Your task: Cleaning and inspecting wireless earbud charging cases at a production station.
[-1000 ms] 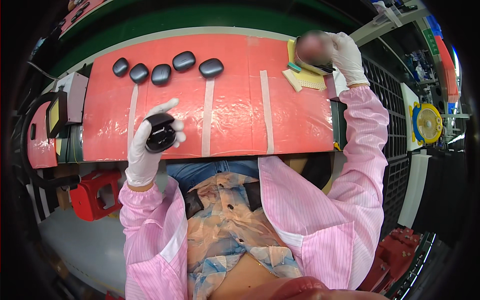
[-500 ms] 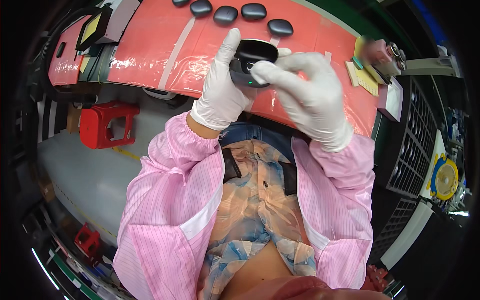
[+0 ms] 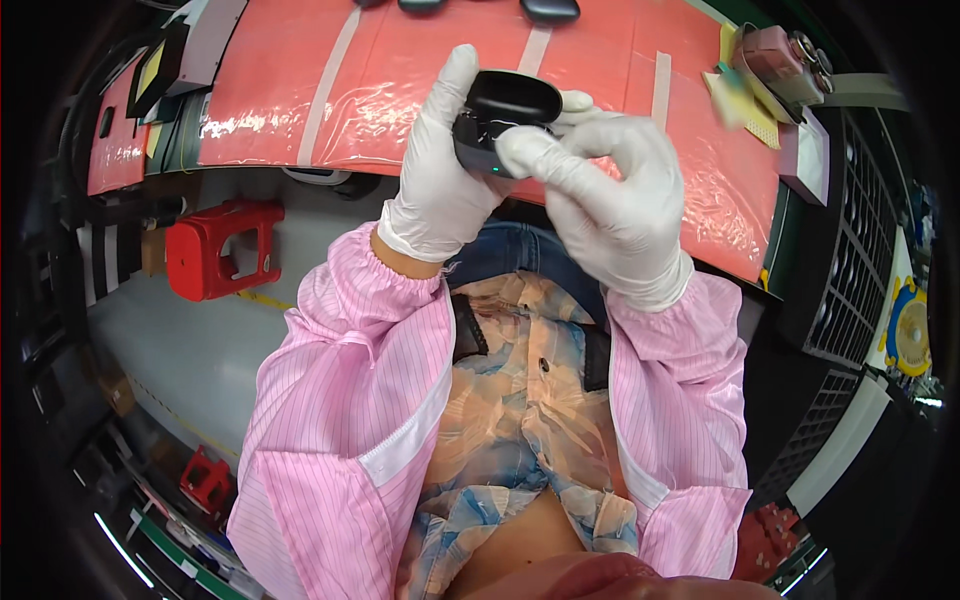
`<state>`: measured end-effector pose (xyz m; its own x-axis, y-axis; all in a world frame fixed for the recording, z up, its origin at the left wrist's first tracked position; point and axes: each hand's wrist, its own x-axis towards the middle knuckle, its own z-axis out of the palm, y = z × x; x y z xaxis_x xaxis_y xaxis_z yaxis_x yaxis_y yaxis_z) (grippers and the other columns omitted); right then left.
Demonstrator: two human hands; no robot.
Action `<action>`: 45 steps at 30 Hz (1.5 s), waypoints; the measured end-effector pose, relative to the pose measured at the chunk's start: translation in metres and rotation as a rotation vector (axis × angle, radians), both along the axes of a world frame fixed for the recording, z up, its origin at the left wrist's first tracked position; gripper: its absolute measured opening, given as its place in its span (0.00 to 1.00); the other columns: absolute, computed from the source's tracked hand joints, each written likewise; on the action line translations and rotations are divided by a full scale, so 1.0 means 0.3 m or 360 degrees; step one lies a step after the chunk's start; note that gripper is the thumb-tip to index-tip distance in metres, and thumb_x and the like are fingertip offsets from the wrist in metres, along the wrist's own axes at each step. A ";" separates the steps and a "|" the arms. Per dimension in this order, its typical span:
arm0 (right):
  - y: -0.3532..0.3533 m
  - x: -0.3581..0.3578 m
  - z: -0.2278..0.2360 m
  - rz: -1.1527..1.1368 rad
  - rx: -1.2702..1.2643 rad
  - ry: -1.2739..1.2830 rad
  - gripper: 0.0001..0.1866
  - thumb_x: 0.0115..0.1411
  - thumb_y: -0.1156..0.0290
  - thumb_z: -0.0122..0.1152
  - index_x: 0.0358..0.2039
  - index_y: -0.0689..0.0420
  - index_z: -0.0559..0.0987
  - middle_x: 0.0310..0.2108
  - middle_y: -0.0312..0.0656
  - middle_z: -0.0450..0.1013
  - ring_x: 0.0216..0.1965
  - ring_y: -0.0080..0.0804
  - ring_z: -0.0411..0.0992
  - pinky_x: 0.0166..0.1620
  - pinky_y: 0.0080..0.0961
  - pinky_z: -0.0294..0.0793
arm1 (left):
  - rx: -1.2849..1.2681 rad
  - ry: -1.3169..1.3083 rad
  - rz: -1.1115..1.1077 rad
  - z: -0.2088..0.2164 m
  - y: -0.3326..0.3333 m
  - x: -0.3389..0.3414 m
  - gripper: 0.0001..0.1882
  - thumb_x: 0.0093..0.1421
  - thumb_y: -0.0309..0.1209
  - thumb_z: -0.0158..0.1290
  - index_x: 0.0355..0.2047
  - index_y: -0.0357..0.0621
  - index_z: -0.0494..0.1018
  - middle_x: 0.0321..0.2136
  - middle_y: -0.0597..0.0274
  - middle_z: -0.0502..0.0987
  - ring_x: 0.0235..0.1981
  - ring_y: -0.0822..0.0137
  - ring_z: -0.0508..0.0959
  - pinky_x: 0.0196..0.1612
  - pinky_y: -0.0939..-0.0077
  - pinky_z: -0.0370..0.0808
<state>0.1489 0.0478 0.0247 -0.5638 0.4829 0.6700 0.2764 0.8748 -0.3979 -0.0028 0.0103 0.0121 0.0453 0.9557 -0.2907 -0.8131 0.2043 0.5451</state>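
A dark earbud charging case [image 3: 513, 97] with its lid raised is held above the near edge of the red-covered bench. A small green light glows on its front. My left hand [image 3: 432, 190], in a white glove, is closed around the case from the left, thumb up along its side. My right hand [image 3: 625, 205], also gloved, is closed in a pinch, its fingertips against the right part of the open case. Those fingertips cover the right side of the inside, so whatever they pinch is hidden.
More closed dark cases [image 3: 549, 10] lie on the bench [image 3: 390, 90] at the far edge. Yellow pads [image 3: 745, 105] and a pinkish container [image 3: 775, 55] are at the far right. A red stool [image 3: 215, 250] stands on the floor to the left; a black rack [image 3: 850, 240] is at the right.
My view has shifted, so the row of dark cases now sits mostly beyond the top edge. My right fingertips remain at the open case, and the case stays in my left hand.
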 end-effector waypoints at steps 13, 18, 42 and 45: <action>0.026 0.034 -0.006 0.0029 -0.0389 0.0072 0.13 0.45 0.87 0.58 0.30 0.57 0.80 0.28 0.35 0.74 0.29 0.29 0.71 0.44 0.33 0.77 | -0.0049 -0.0617 -0.0180 -0.041 0.010 -0.017 0.25 0.65 0.50 0.43 0.43 0.38 0.73 0.40 0.48 0.76 0.42 0.52 0.77 0.49 0.59 0.76; 0.026 0.034 0.013 -0.0219 -0.0018 -0.0192 0.14 0.46 0.86 0.59 0.32 0.56 0.81 0.28 0.34 0.74 0.30 0.29 0.71 0.37 0.25 0.72 | -0.0109 -0.0541 -0.0191 -0.044 0.007 -0.019 0.30 0.65 0.54 0.41 0.43 0.36 0.74 0.40 0.48 0.77 0.43 0.54 0.78 0.48 0.60 0.77; 0.053 0.037 -0.107 -0.0325 -0.0520 0.0155 0.12 0.51 0.80 0.61 0.36 0.52 0.82 0.27 0.34 0.73 0.30 0.33 0.71 0.35 0.27 0.71 | 0.0566 0.1187 0.0184 -0.072 -0.008 -0.017 0.53 0.53 0.76 0.31 0.52 0.35 0.67 0.50 0.49 0.73 0.47 0.61 0.76 0.48 0.70 0.75; 0.012 0.002 -0.049 -0.0223 -0.0460 0.0245 0.12 0.54 0.80 0.59 0.39 0.53 0.81 0.27 0.35 0.74 0.31 0.34 0.71 0.37 0.27 0.71 | 0.0527 0.1061 0.0271 -0.097 -0.004 -0.003 0.52 0.52 0.76 0.33 0.53 0.35 0.66 0.50 0.48 0.72 0.51 0.58 0.74 0.52 0.65 0.73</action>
<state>0.1495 0.0513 0.0099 -0.3817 0.7303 0.5665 0.3032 0.6779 -0.6697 -0.0036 0.0090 -0.0171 -0.1954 0.9758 0.0981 -0.2963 -0.1541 0.9426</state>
